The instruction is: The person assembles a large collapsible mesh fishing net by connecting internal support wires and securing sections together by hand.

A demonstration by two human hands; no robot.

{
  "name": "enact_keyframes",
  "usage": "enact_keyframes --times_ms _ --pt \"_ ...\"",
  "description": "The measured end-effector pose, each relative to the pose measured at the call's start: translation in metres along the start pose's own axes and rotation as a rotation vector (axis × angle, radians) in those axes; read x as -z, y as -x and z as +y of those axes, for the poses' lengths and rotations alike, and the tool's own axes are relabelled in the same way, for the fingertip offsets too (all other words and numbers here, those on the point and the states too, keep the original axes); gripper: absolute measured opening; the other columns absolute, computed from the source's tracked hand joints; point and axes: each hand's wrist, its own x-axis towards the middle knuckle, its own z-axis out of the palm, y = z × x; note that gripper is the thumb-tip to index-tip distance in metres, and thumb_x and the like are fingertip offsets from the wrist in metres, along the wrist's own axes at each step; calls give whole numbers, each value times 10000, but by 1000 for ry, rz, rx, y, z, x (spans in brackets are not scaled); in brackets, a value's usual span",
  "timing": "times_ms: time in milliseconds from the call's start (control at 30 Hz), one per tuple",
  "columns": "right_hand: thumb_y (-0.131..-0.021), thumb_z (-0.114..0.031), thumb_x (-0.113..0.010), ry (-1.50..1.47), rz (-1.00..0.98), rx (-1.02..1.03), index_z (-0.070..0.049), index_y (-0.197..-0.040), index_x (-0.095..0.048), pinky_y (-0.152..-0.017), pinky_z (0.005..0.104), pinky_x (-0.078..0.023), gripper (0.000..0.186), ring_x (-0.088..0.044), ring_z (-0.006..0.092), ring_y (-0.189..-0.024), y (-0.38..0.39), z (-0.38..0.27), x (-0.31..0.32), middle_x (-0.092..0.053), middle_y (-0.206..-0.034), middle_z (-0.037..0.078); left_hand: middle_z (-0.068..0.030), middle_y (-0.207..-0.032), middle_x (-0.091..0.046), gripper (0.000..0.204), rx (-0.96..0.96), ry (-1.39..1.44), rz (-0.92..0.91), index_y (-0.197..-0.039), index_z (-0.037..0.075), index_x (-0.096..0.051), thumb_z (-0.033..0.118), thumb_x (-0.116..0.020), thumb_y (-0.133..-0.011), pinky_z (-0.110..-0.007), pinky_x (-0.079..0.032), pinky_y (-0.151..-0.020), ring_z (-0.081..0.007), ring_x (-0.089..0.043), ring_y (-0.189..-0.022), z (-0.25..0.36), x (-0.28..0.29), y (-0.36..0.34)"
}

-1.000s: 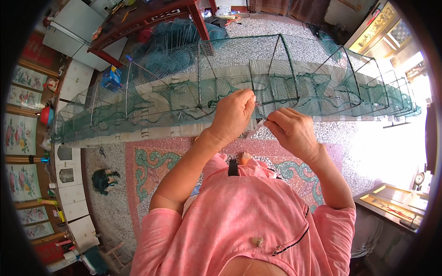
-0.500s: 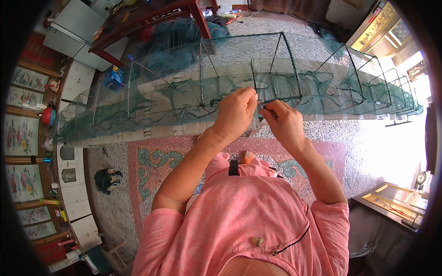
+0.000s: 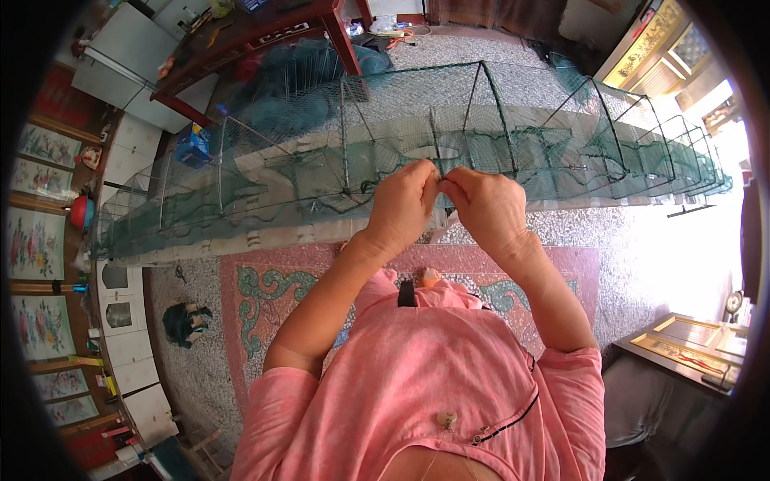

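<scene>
A long green net trap (image 3: 281,200), stretched over several dark rectangular frames, runs from left to right in front of me. My left hand (image 3: 403,202) is closed in a pinch at its near edge, close to one of the frame bars. Tip to tip with it, my right hand (image 3: 491,207) pinches too, thumb and forefinger pressed together. Whatever lies between the fingertips is too small and covered to make out. Netting spreads behind and to both sides of my hands.
A pale long surface (image 3: 297,234) lies beneath the net. Beyond it stand a dark red table (image 3: 265,30) and a heap of green netting (image 3: 297,104). A blue box (image 3: 192,144) is at the left. A dark green bundle (image 3: 186,322) lies on the speckled floor.
My hands have come together; the small gap between their fingertips has closed. The right hand moved slightly left and up. The net has shifted a little within view.
</scene>
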Motion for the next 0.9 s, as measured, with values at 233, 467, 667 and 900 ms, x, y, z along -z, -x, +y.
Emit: enact_keyframes --times_ms 233,467,667,900 --pt "-863 -106 -591 -233 277 199 -84 -830 -616 -563 336 -475 47 -613 245 -673 -16 -7 18 -582 -810 56 -88 -833 -642 194 109 100 -42 -890 8 -563 157 -466 -967 -274 -508 -524 -155 -615 -580 -3 -2 -1" --pt "-889 -43 -578 -672 337 358 -13 -946 -585 -633 302 -477 65 -574 220 -692 -26 -27 76 -602 -934 102 -129 -765 -587 121 -17 169 18 -942 15 -636 75 -641 -836 -333 -457 -550 -256 -603 -618 0 -1 2" --pt "-816 -100 -628 -690 -57 793 -56 -897 -558 -565 327 -484 116 -587 232 -699 19 -54 24 -563 -794 70 -83 -759 -567 140 25 101 -35 -947 39 -686 45 -671 -808 -306 -454 -540 -209 -572 -599 -5 -3 -1" --pt "-781 -148 -594 -830 -143 1036 -65 -923 -519 -522 319 -464 181 -572 212 -647 59 -117 -9 -518 -789 71 -39 -748 -539 141 -74 38 2 -984 37 -682 29 -635 -851 -238 -450 -498 -105 -538 -553 -6 -4 1"
